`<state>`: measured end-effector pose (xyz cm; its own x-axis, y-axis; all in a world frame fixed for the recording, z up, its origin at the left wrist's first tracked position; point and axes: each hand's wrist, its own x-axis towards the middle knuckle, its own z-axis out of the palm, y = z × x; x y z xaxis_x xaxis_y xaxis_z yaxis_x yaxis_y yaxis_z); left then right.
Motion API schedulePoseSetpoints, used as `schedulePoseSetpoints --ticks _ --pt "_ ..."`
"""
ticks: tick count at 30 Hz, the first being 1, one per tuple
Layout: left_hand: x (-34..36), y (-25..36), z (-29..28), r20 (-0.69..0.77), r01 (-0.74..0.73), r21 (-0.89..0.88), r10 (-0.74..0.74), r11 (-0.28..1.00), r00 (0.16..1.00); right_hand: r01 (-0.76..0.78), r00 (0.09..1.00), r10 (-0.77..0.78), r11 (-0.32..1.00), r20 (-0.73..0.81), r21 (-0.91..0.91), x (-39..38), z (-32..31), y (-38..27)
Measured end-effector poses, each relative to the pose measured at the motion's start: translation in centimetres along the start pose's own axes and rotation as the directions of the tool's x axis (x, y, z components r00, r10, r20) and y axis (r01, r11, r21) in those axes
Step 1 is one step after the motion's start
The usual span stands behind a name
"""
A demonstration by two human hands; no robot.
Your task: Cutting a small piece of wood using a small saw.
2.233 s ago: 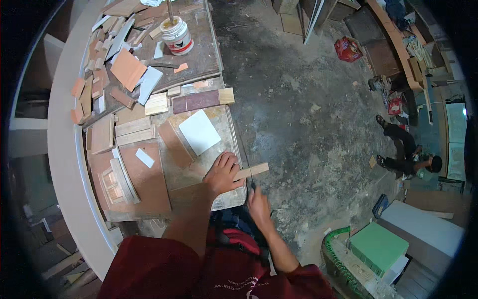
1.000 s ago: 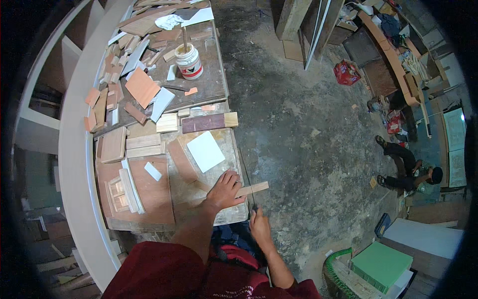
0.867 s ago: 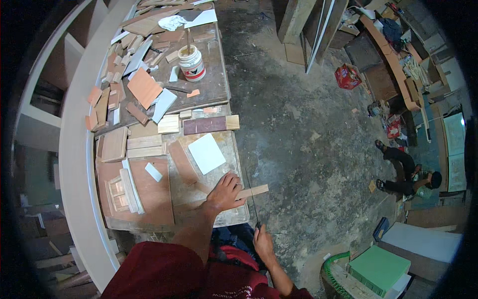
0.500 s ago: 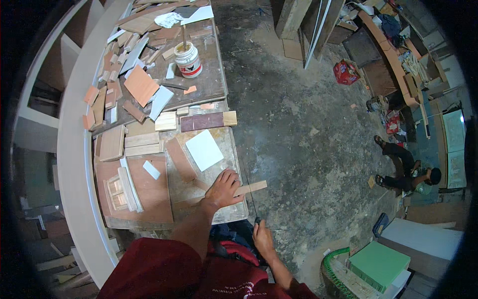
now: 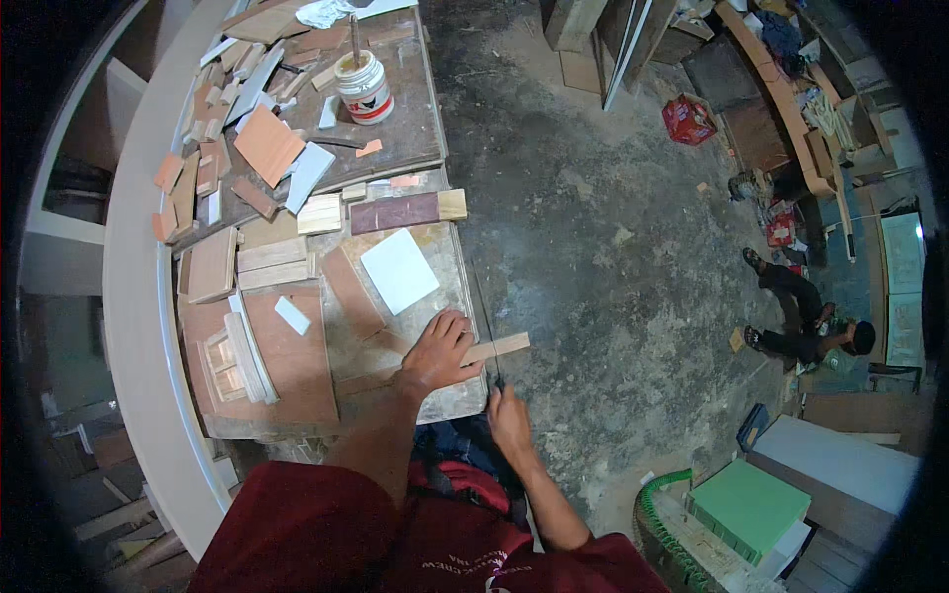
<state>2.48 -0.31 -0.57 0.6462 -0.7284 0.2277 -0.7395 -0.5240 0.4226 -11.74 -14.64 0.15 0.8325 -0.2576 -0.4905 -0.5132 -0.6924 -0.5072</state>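
Observation:
A narrow wooden strip [image 5: 509, 345] lies across the workbench's front right corner, its end sticking out past the edge. My left hand [image 5: 438, 352] is closed over the strip and presses it against the benchtop [image 5: 452, 402]. In my right hand [image 5: 509, 422], just off the bench edge, is the dark handle of a thin-bladed handsaw [image 5: 482, 296]. Its blade crosses the strip close to the bench edge and points away from me. How deep the cut is cannot be made out. A white square panel [image 5: 399, 271] lies beyond my left hand, beside a brown board [image 5: 351, 293].
Left on the bench is a small wooden frame piece [image 5: 229, 366]. Wood offcuts [image 5: 269, 145] and a white glue jar [image 5: 364, 91] with a stick lie farther back. A person [image 5: 806, 311] sits at the far right. A green box [image 5: 748, 511] stands at lower right.
My right hand has pushed the saw forward, away from my body, and its blade has slid across the strip. My left hand stays on the strip. The view has shifted slightly.

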Motion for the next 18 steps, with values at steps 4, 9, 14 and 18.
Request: schedulePoseSetpoints --ticks 4,9,14,18 --pt "-0.6 -0.5 0.0 0.002 0.007 -0.045 -0.007 0.999 1.0 0.012 0.998 -0.011 1.0 -0.059 0.025 -0.9 0.9 0.3" --pt "-0.5 0.2 -0.4 0.086 -0.035 0.012 0.034 0.999 0.996 -0.035 0.999 0.034 0.998 -0.02 -0.048 -3.5 1.2 2.3" --pt "-0.8 0.4 -0.8 0.129 -0.12 0.128 0.103 0.985 0.986 0.033 0.997 -0.033 0.999 -0.073 0.003 -0.8 0.4 0.0" --pt "-0.9 0.4 -0.5 0.105 -0.127 0.068 0.119 0.99 0.987 -0.035 0.998 0.037 0.999 -0.044 0.038 -2.6 0.7 0.5"
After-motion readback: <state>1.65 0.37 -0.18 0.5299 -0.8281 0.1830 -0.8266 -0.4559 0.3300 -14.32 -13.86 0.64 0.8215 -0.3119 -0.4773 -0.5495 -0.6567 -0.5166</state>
